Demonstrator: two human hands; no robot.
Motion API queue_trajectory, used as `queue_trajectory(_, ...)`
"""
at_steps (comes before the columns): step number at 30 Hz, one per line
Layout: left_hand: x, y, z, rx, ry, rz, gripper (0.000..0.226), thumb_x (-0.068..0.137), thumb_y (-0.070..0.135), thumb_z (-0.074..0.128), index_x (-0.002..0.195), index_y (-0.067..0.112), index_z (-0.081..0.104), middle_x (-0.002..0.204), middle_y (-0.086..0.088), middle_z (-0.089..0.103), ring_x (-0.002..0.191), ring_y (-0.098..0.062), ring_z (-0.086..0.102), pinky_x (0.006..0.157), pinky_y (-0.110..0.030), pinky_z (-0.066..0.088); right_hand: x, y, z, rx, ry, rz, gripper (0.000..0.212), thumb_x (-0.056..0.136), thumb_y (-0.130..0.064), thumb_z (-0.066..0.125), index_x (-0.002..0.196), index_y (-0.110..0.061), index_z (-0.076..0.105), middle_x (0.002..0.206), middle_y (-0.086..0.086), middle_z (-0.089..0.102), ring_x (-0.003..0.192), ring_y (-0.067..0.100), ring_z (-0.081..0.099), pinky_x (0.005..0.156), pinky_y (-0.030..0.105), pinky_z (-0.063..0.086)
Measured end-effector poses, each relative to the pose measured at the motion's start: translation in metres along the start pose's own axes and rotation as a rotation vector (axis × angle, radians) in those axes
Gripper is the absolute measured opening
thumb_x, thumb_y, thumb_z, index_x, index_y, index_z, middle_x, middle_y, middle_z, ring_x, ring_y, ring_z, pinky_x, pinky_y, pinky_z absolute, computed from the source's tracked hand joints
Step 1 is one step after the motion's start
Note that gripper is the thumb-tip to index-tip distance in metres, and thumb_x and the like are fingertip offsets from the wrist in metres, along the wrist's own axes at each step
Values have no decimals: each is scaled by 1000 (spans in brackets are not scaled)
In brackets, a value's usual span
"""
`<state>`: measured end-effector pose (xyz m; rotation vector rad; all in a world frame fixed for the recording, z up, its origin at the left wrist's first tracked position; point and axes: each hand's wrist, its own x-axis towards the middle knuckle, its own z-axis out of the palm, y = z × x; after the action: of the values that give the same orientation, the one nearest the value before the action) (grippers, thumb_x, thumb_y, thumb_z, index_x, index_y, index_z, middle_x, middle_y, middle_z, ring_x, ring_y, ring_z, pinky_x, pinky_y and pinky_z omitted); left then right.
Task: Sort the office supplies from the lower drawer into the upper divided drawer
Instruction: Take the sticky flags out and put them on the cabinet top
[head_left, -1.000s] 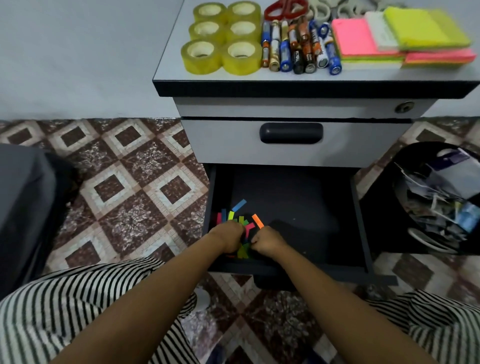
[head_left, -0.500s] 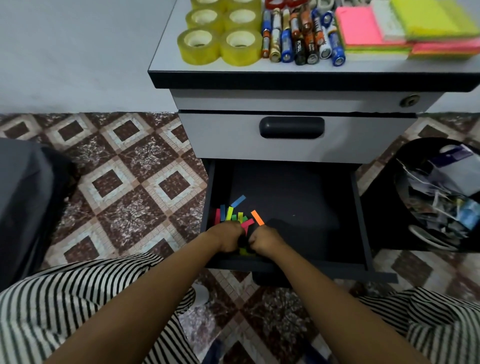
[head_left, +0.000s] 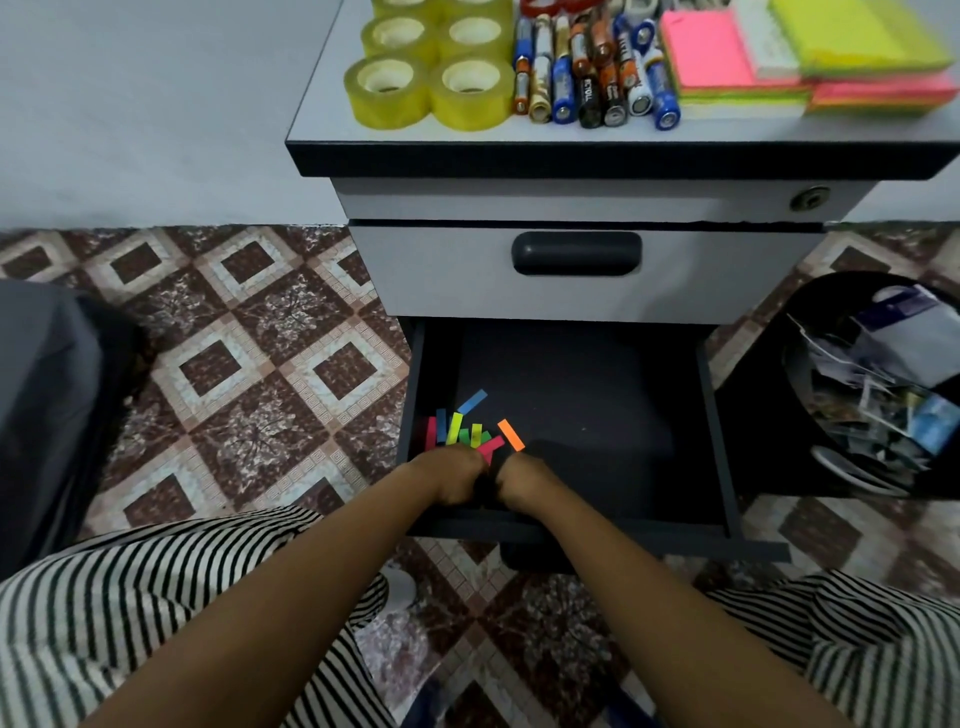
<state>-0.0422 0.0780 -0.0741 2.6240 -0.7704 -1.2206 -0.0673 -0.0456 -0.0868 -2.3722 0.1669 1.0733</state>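
Two bare forearms reach forward over striped knees (head_left: 130, 613) into the open lower drawer (head_left: 623, 529). The left hand (head_left: 451, 475) and right hand (head_left: 523, 480) sit knuckles-up, just beside each other at the drawer's front left, fingers curled under and hidden; whether either grips anything cannot be told. Just beyond the knuckles lies a loose fan of coloured paper strips (head_left: 470, 431) on the dark drawer floor. Above, the upper drawer (head_left: 441, 270) is closed. On the cabinet top (head_left: 571, 137) lie tape rolls (head_left: 431, 67), batteries (head_left: 587, 67) and sticky-note pads (head_left: 727, 52).
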Motion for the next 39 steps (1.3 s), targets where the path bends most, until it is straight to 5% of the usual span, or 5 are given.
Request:
queue_trajectory(13,0,-2,-10,-111,117,-31,23,89,16,57,103,3,69,104,-14,66,94,-24,59,80,-29,44,-9,3,-8,114,94,-36,27,83,-4,49,57,-7,53,64,9,50,63,21,50,59,28,42)
queue_trajectory(17,3,-4,-20,-389,223,-58,20,86,15,64,101,4,70,92,-6,66,80,-9,53,62,-16,38,-17,10,-16,302,240,-108,15,89,-14,59,94,-5,71,97,8,67,90,19,60,67,23,41)
queue_trajectory(22,5,-1,-25,-806,267,-85,11,86,11,66,94,4,70,70,2,58,65,-6,51,66,-20,42,-21,18,-28,612,273,-130,7,88,-13,63,85,-15,70,73,-3,60,69,8,53,59,18,41)
queue_trajectory(31,11,17,-12,-1235,339,-184,6,91,8,59,88,11,62,72,-4,59,63,-9,54,52,-17,44,-15,26,-29,849,270,-23,19,92,-11,57,109,-3,63,96,12,68,67,11,63,56,19,46)
queue_trajectory(39,22,14,-11,-878,500,-184,14,89,6,60,96,-3,68,75,2,60,65,-2,51,54,-5,39,-7,32,-36,711,452,4,22,90,-13,61,109,-5,69,108,7,68,101,18,60,81,23,43)
